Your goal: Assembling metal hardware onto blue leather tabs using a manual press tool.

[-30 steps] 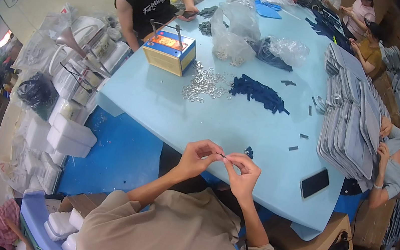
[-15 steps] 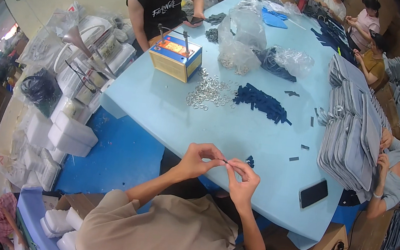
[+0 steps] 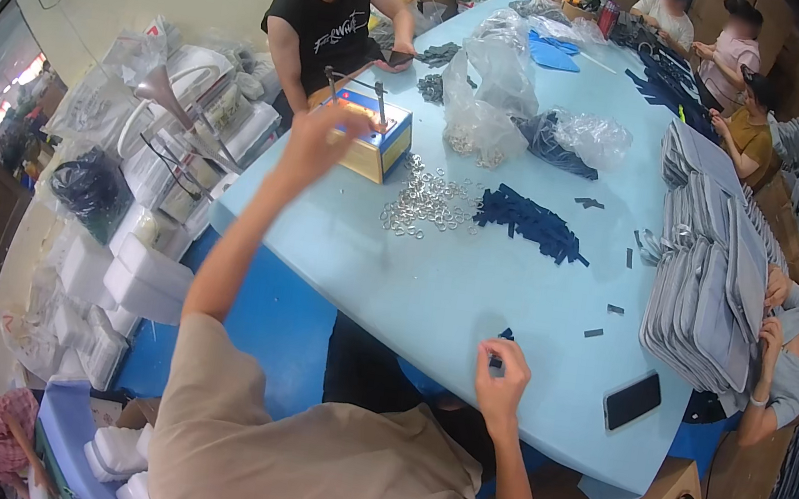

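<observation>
A small garment-accessory workshop: several workers sit around a long pale-blue table (image 3: 434, 294). At its centre lie loose metal rings (image 3: 428, 208) and dark blue fabric strips (image 3: 529, 221); stacked grey fabric pieces (image 3: 708, 280) line its right edge, bagged stock (image 3: 164, 118) crowds its left.

A black phone (image 3: 633, 400) lies near your right on the worktop (image 3: 435, 285), its screen dark. Far across sits a yellow-and-blue box (image 3: 373, 142). Clear plastic bags (image 3: 489, 90) are heaped beyond it. White packages (image 3: 139, 271) are stacked off the worktop's left edge.
</observation>
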{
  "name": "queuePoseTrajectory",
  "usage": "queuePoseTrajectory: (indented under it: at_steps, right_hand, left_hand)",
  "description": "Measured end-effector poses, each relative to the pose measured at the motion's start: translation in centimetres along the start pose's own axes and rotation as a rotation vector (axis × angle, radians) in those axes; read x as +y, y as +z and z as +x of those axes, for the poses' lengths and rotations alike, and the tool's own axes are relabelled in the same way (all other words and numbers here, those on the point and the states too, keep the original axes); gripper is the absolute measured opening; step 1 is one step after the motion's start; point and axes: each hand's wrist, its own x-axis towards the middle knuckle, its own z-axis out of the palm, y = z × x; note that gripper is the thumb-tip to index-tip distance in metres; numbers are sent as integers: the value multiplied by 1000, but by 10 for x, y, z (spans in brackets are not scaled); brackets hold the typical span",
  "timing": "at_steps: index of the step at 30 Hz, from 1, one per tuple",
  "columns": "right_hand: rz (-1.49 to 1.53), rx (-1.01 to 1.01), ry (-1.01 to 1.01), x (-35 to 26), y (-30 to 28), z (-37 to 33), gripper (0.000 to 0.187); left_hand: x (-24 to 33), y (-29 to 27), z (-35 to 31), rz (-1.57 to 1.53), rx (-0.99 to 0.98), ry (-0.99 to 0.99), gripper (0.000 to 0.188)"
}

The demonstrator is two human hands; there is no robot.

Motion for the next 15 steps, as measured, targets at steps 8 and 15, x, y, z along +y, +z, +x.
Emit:
queuePoseTrajectory:
  at_steps: [8,15]
  right_hand:
    - [-211,106,-153,17,-10,-18,11]
    - [-216,76,-162,14,-6,-18,11]
  left_hand:
    - [-110,-21,75,222,-219,119,6]
    - [-114,-16,83,227,-278,212,6]
